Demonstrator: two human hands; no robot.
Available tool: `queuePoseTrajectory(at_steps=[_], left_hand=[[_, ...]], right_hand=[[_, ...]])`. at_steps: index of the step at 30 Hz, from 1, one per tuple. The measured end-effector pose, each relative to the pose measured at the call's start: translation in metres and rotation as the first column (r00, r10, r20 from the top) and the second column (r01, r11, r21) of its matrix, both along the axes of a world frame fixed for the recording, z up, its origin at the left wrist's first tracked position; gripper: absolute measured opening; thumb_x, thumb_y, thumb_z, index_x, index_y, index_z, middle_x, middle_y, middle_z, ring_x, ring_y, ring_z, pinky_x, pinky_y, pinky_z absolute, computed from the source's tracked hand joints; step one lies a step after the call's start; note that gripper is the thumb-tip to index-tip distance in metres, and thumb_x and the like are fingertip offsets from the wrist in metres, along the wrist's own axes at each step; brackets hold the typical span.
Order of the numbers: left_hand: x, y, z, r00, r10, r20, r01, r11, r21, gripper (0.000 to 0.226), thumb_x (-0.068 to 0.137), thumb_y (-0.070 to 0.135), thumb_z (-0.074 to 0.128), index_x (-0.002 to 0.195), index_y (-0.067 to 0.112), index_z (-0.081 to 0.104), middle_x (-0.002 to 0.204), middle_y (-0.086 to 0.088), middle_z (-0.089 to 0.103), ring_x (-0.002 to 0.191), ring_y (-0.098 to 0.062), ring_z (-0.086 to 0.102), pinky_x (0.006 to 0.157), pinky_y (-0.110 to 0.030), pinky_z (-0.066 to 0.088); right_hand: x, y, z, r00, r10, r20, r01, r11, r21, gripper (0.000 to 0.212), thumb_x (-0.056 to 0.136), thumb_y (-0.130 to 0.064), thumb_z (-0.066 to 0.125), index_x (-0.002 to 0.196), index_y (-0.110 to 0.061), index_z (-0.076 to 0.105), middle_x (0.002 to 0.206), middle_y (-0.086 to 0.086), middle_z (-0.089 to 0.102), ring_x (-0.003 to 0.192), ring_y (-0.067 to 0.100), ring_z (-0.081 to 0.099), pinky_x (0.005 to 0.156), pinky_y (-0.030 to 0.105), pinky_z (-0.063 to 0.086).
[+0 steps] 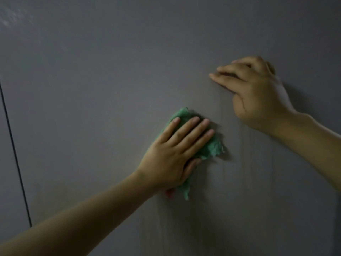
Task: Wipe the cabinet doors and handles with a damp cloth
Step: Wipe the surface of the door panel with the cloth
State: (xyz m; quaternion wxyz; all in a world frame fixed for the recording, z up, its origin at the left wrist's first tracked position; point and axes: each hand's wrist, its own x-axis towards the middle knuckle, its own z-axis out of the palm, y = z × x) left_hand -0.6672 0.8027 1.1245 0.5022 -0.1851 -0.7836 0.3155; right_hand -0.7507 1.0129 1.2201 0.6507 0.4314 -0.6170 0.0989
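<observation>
Cabinet door (92, 89): grey, flat, faint vertical wipe streaks mid-panel; no handle in view. Green cloth (212, 146) pressed flat to door under left hand (175, 154), fingers straight, slightly spread. Right hand (258, 93) rests on door, fingers loosely bent, holding nothing. Wiping appears partway; handles seemingly outstanding

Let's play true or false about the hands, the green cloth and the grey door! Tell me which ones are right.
1. The left hand presses a green cloth flat against the cabinet door. True.
2. The cloth is red. False: it is green.
3. The right hand holds the cloth too. False: it rests on the door, up and to the right of the cloth, holding nothing.
4. A thin dark gap runs down the door's left side. True.
5. Both hands wear gloves. False: they are bare.
</observation>
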Motion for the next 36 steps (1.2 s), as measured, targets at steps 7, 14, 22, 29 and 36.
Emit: queuePoseTrajectory(at_steps=[7, 14, 22, 29, 36], left_hand=[[-0.015, 0.023, 0.031, 0.961, 0.085, -0.263, 0.035, 0.906, 0.422, 0.059, 0.097, 0.038, 0.037, 0.15, 0.016, 0.028, 0.157, -0.006, 0.016, 0.146, -0.025, 0.015, 0.12, -0.046, 0.008], [-0.019, 0.025, 0.009, 0.997, -0.003, -0.077, 0.006, 0.999, 0.041, 0.059, 0.095, 0.041, 0.04, 0.149, 0.019, 0.031, 0.156, -0.004, 0.026, 0.146, -0.022, 0.02, 0.119, -0.045, 0.015], [-0.038, 0.064, 0.013, 0.99, -0.009, -0.143, 0.041, 0.975, 0.22, 0.06, 0.095, 0.04, 0.04, 0.15, 0.018, 0.029, 0.157, -0.005, 0.02, 0.147, -0.023, 0.015, 0.119, -0.047, 0.011], [-0.05, 0.08, 0.06, 0.977, 0.026, -0.211, 0.03, 0.965, 0.261, 0.06, 0.096, 0.041, 0.037, 0.151, 0.019, 0.027, 0.158, -0.006, 0.022, 0.147, -0.023, 0.016, 0.12, -0.045, 0.01], [-0.056, 0.092, 0.015, 0.998, -0.048, -0.039, 0.048, 0.999, 0.005, 0.06, 0.097, 0.041, 0.039, 0.15, 0.016, 0.029, 0.157, -0.006, 0.022, 0.147, -0.023, 0.017, 0.119, -0.046, 0.013]], right_hand=[[-0.01, 0.001, -0.011, 0.999, -0.032, 0.039, 0.031, 0.999, 0.03, 0.054, 0.083, -0.017, 0.041, 0.134, -0.013, 0.053, 0.134, 0.006, 0.055, 0.112, 0.025, 0.04, 0.092, 0.04, 0.036], [-0.012, 0.007, -0.009, 0.998, -0.02, 0.059, 0.015, 0.997, 0.081, 0.048, 0.092, -0.025, 0.04, 0.138, -0.015, 0.049, 0.138, 0.004, 0.051, 0.121, 0.025, 0.042, 0.099, 0.038, 0.032], [-0.03, 0.082, -0.032, 0.978, -0.155, 0.136, 0.182, 0.96, -0.213, 0.05, 0.093, -0.036, 0.038, 0.135, -0.013, 0.051, 0.137, 0.007, 0.052, 0.119, 0.026, 0.04, 0.097, 0.037, 0.029], [-0.052, 0.097, -0.047, 0.972, -0.044, 0.232, 0.099, 0.968, -0.23, 0.05, 0.093, -0.036, 0.039, 0.139, -0.018, 0.047, 0.141, 0.0, 0.047, 0.116, 0.023, 0.039, 0.097, 0.032, 0.025], [-0.054, 0.109, -0.052, 0.955, 0.01, 0.298, 0.041, 0.985, -0.165, 0.052, 0.094, -0.036, 0.036, 0.144, -0.019, 0.039, 0.149, -0.005, 0.037, 0.132, 0.018, 0.034, 0.108, 0.032, 0.02]])
